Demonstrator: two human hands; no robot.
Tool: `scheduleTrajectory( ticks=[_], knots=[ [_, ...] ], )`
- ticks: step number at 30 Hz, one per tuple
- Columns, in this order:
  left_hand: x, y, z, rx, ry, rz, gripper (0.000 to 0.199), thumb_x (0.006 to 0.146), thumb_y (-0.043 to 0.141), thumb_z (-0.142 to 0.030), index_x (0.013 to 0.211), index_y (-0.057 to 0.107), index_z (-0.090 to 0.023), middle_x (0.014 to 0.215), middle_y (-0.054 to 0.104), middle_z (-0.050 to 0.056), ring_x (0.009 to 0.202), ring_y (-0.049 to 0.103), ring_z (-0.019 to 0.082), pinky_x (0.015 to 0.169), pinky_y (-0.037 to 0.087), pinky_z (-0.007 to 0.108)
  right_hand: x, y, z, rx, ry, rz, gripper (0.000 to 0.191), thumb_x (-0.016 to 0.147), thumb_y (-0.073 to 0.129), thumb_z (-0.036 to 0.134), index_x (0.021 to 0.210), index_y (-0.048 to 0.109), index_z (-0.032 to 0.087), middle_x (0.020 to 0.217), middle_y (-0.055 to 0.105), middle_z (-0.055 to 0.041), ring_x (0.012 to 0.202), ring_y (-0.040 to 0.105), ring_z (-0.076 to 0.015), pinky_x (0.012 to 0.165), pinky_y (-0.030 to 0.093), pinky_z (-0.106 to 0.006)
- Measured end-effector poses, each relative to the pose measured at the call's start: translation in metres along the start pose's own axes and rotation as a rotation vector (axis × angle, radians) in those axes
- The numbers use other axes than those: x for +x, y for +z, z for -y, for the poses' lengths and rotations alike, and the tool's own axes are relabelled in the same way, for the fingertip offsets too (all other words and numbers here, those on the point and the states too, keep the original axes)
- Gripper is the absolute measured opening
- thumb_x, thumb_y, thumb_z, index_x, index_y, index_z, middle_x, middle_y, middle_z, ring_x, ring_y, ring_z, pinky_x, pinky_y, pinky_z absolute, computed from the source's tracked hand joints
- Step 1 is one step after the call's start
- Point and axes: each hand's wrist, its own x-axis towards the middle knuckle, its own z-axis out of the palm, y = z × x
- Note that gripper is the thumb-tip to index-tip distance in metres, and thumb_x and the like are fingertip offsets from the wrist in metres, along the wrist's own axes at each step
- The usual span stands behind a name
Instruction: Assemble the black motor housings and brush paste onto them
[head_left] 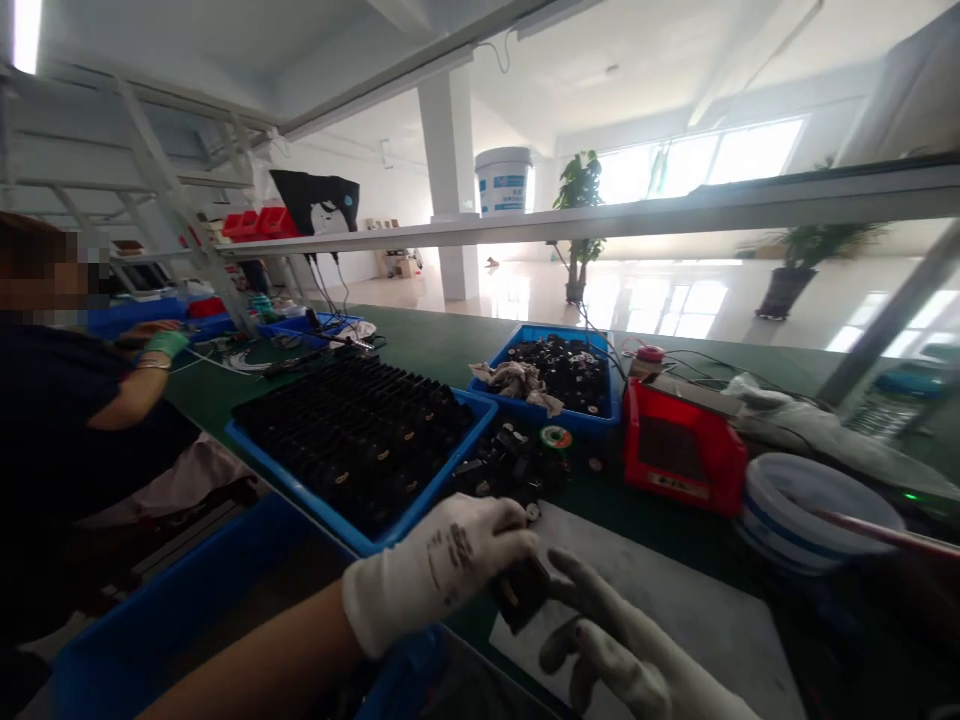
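Note:
My left hand [450, 560], in a white glove with print on its back, grips a small black part [520, 592] between thumb and fingers. My right hand [619, 640], in a gloved grey-white, has its fingers spread beside the part; the index fingertip is close to its right edge, and whether it touches is unclear. Both hands are over the near left side of a pale flat sheet [675, 590]. Beyond them, loose black parts [502, 460] lie in a pile on the green table, by a small green-and-orange spool [556, 437].
A blue tray [465, 450] holds rows of black pieces. Behind is a blue bin [615, 400] of small parts with a cloth. At right stand a red bin [686, 490] and white bucket [787, 530]. A co-worker [60, 420] sits left; an overhead shelf [525, 225] spans the table.

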Motion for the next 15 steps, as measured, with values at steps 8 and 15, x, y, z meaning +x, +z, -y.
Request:
scheduleTrajectory(
  ticks=[8,15],
  knots=[
    [0.055,0.085,-0.062,-0.799,-0.019,-0.129,0.074,0.095,0.072,-0.027,0.160,0.037,-0.028,0.150,0.061,0.014,0.133,0.065,0.027,0.113,0.055,0.043,-0.023,-0.016,-0.013,0.364,0.112,-0.280,0.086,0.084,0.069,0.085,0.138,0.066,0.018,0.092,0.074,-0.0120,0.080,0.072,-0.0285,0.068,0.059,-0.036],
    [0.084,0.122,-0.093,-1.022,-0.135,-0.236,0.079,0.076,0.090,-0.033,0.145,0.054,-0.025,0.146,0.063,0.014,0.134,0.063,0.033,0.114,0.055,0.051,-0.057,-0.049,-0.004,0.144,0.039,-0.522,0.082,0.090,0.064,0.080,0.143,0.062,0.018,0.129,0.070,-0.0170,0.097,0.073,-0.0324,0.087,0.061,-0.045]
  ],
)
